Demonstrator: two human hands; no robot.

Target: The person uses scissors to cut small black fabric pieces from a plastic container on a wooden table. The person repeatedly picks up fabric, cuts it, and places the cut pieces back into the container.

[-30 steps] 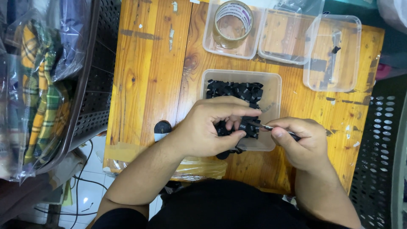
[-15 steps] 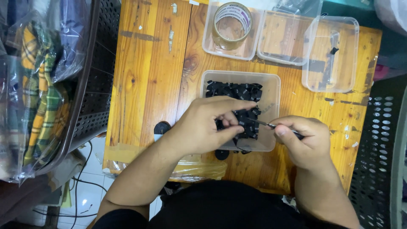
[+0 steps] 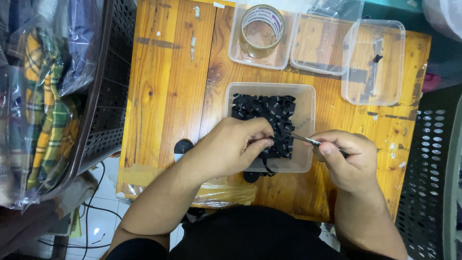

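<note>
While my left hand (image 3: 231, 147) pinches 1 small black fabric label (image 3: 269, 144) over the clear rectangular plastic tub (image 3: 308, 103) of such labels, my right hand (image 3: 349, 159), just right of that tub, is clamped on thin metal tweezers (image 3: 303, 140) reaching the label.

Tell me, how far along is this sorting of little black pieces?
Hard to say, but it looks early. Done: only a couple of black bits lie in the clear tub at the far right. In hand: the left hand pinches one black piece while the right hand works it with thin metal tweezers. Left: the near tub holds a thick heap of pieces.
</note>
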